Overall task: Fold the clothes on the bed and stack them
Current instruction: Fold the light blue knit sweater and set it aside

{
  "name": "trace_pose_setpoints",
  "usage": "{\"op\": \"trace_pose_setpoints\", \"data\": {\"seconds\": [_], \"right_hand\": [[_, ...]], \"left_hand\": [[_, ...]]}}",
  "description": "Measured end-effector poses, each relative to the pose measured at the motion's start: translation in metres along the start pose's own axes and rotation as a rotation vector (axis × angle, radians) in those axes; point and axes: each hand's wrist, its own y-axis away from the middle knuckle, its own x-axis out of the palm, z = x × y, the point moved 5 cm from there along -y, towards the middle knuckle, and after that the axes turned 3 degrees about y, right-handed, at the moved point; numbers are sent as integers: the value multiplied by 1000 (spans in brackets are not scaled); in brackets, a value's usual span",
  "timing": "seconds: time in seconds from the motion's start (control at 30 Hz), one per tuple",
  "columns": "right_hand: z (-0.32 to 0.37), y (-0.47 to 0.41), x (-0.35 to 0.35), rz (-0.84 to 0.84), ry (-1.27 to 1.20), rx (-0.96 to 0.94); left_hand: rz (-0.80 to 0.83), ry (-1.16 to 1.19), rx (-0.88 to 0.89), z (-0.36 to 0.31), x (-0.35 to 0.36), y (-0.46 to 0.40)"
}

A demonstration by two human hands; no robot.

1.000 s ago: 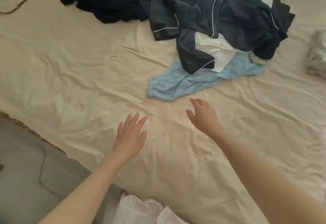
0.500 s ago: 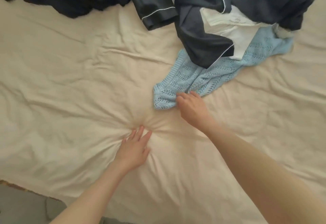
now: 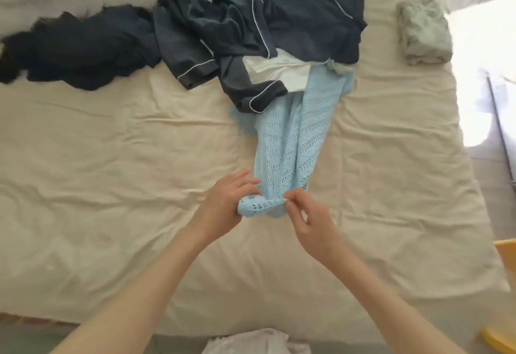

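I have both hands on the near end of the light blue knit point(image 3: 290, 141), and that end is the only part free of the clothes pile point(image 3: 259, 32). My left hand point(image 3: 223, 208) has its fingers closed on the left corner of the hem; my right hand point(image 3: 310, 214) pinches the right corner between thumb and forefinger, the other fingers loosely curled. Between them the hem is bunched and rolled, not spread.

What matters for the pull is the axis: the knit runs in one long strip from my fingers straight away toward the pile, where its far end disappears under a white garment point(image 3: 279, 70) and a dark piped pyjama piece point(image 3: 251, 97). So the trapped end lies directly opposite my grip, and I judge a draw toward me, along that line, should slide it out with least drag on the pile. Both hands are equally near. Right of the pile, well apart, sits a folded pale bundle point(image 3: 423, 32) on the bed point(image 3: 111, 186).
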Motion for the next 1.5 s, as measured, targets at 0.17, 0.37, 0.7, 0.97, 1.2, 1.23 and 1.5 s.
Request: {"op": "trace_pose_setpoints", "data": {"seconds": [0.17, 0.37, 0.7, 0.97, 1.2, 1.23, 1.5], "right_hand": [[38, 40, -67, -21, -119, 53], [107, 96, -170, 11, -388, 38], [210, 155, -256, -46, -213, -347], [245, 172, -289, -117, -436, -327], [278, 175, -300, 72, -839, -300], [284, 174, -305, 56, -867, -297], [283, 166, -354, -196, -646, -263]], "left_hand": [[-169, 299, -194, -82, -35, 25], [-365, 325, -75, -238, -111, 29], [-345, 247, 116, -402, -175, 34], [-258, 418, 113, -380, -149, 46], [-284, 338, -8, -332, -128, 46], [-296, 276, -31, -328, -129, 43], [-437, 457, -148, -314, -159, 33]]}}
